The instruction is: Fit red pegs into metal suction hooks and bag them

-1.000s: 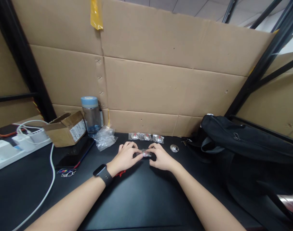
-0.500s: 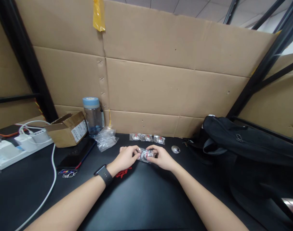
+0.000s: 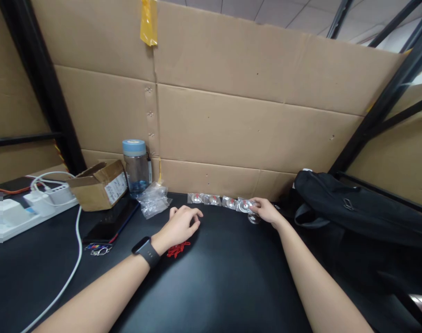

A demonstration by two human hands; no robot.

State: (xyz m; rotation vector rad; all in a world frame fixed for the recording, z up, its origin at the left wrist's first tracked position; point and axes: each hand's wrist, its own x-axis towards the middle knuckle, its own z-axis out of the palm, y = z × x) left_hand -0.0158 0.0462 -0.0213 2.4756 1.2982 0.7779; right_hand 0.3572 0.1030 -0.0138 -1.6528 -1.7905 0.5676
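My right hand (image 3: pixel 267 212) pinches the edge of a clear plastic packet (image 3: pixel 243 206) with a round silver disc and a red mark inside. That packet sits at the right end of a row by the cardboard wall, beside three similar packets (image 3: pixel 229 202). Just below my right fingers lies a shiny round disc (image 3: pixel 254 219), partly covered. My left hand (image 3: pixel 180 224) rests over the black table with its fingers apart and nothing in them. A bundle of red cords (image 3: pixel 177 249) lies under my left wrist, which wears a dark watch (image 3: pixel 146 252).
Crumpled clear plastic bags (image 3: pixel 153 201), a blue-lidded bottle (image 3: pixel 136 169), an open cardboard box (image 3: pixel 100 189), a dark tablet-like device (image 3: pixel 112 222) and a white power strip (image 3: pixel 47 206) stand at left. A black backpack (image 3: pixel 356 208) fills the right side.
My right hand has carried the packet from the table's middle to the right end of the row. My left hand has let go of it and its fingers have spread.
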